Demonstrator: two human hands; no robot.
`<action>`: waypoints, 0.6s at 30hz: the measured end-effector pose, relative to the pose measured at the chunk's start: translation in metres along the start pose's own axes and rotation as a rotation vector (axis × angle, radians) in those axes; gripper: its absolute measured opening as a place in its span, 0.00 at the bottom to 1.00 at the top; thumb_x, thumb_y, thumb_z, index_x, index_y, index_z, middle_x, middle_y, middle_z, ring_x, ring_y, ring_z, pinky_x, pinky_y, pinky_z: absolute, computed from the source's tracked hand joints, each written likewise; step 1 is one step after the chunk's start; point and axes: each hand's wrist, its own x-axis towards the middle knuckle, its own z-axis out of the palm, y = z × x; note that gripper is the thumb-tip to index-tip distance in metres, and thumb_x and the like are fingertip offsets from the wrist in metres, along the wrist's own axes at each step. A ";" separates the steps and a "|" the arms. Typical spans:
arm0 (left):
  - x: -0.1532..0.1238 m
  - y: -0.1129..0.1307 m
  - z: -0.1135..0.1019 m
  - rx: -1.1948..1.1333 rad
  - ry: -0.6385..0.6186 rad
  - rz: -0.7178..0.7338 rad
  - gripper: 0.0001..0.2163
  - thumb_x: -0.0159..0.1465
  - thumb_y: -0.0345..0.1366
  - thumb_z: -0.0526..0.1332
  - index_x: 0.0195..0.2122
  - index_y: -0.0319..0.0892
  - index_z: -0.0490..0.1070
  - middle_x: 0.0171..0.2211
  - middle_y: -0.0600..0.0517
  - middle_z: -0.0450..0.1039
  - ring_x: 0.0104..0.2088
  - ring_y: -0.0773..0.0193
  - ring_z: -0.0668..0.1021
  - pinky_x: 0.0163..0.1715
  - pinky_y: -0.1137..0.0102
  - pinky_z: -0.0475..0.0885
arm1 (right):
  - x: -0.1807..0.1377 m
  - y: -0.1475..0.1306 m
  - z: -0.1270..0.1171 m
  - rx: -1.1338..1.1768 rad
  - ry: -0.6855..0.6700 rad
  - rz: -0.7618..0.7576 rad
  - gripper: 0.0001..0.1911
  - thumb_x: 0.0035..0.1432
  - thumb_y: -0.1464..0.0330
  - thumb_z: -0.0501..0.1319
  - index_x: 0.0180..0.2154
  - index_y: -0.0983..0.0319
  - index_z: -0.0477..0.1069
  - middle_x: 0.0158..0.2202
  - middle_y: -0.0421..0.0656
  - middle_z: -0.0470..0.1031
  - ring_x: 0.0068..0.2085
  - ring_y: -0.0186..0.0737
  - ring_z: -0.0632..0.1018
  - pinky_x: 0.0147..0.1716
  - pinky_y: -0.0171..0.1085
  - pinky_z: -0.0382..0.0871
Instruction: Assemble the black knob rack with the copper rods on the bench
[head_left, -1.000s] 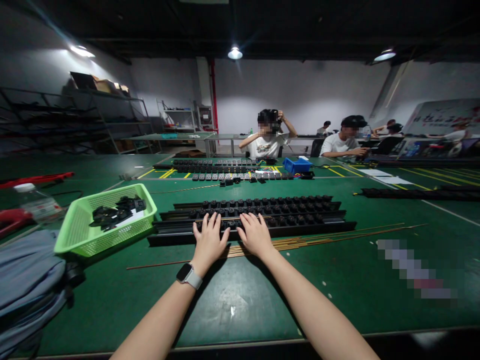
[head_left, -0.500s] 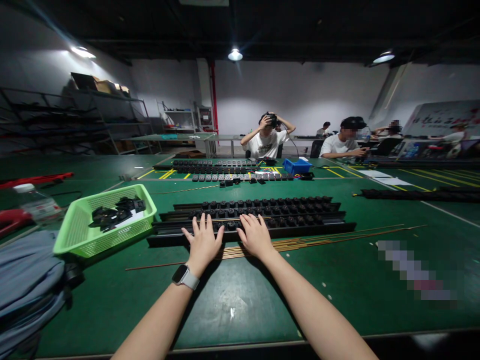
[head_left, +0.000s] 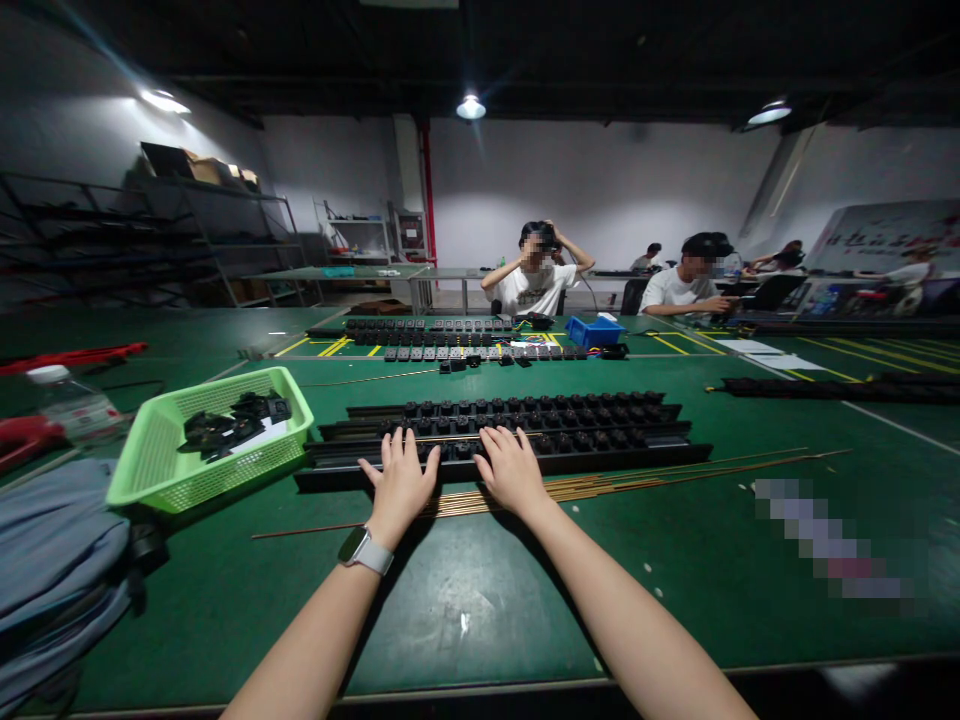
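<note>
My left hand [head_left: 403, 485] lies with fingers spread over the left part of the nearest black rail [head_left: 600, 460]. My right hand [head_left: 512, 468] rests on the same rail a little further right, its fingers stretched out over the small black modules [head_left: 604, 440] set along it. Between the hands, more modules and part of a thin brass-coloured rod [head_left: 450, 438] show. Behind are further black rails with rows of like modules [head_left: 540, 405]. Several long thin brass-coloured rods [head_left: 592, 488] lie on the table in front of the rails, partly under my wrists.
A green basket [head_left: 202, 490] holding black parts stands at the left, near a plastic bottle [head_left: 71, 405] and a grey-blue bag [head_left: 56, 580]. Further back are rows of modules [head_left: 427, 354] and a blue bin [head_left: 594, 331]. A person [head_left: 532, 285] sits across the table.
My left hand has shifted slightly left along the rail. My right hand has stayed almost in place. Across the table, the person's arms and head have moved slightly.
</note>
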 end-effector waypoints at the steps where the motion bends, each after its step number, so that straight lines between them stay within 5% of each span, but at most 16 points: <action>1: 0.000 0.000 0.000 -0.001 -0.003 -0.005 0.33 0.77 0.53 0.47 0.76 0.37 0.59 0.77 0.33 0.56 0.78 0.38 0.56 0.69 0.23 0.46 | 0.000 0.000 0.000 -0.001 0.000 0.000 0.27 0.78 0.59 0.55 0.72 0.61 0.66 0.71 0.50 0.70 0.72 0.53 0.67 0.75 0.56 0.48; 18: 0.000 0.000 0.005 -0.042 0.013 0.043 0.33 0.77 0.51 0.48 0.77 0.36 0.55 0.76 0.33 0.57 0.78 0.41 0.57 0.70 0.25 0.45 | 0.001 0.000 -0.001 -0.018 -0.014 0.000 0.28 0.78 0.58 0.54 0.72 0.60 0.65 0.72 0.51 0.69 0.72 0.53 0.67 0.75 0.56 0.48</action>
